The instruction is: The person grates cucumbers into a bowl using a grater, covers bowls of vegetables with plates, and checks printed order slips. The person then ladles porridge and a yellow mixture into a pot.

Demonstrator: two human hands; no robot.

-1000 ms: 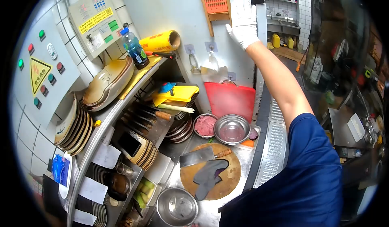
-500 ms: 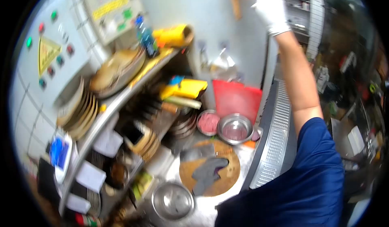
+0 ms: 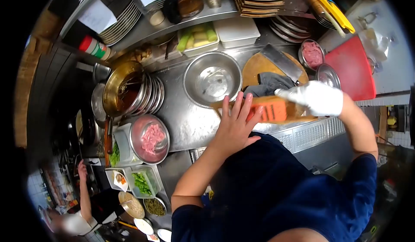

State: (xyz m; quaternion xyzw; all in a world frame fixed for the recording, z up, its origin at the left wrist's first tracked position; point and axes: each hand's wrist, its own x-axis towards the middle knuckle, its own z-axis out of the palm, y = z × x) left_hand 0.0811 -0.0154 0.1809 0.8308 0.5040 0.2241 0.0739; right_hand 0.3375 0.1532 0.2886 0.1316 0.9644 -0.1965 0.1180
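R grip (image 3: 317, 98) holding grater (image 3: 276, 111) | L grip (image 3: 234, 131) touching | btl label (image 3: 99, 50) illegible

**A restaurant-style kitchen**

A long steel tabletop (image 3: 181, 132) carries a round chopping board (image 3: 253, 67) with a cleaver (image 3: 282, 64) on it, and to the left a metal bowl (image 3: 137, 138) of raw meat strips. A wood-framed grater (image 3: 274, 111) is in hand at its near edge. Along the far side, a metal shelf (image 3: 207, 16) bears stacks of plates (image 3: 124, 25). A tub (image 3: 152, 178) of greens and a co-worker (image 3: 85, 194) are at the left.
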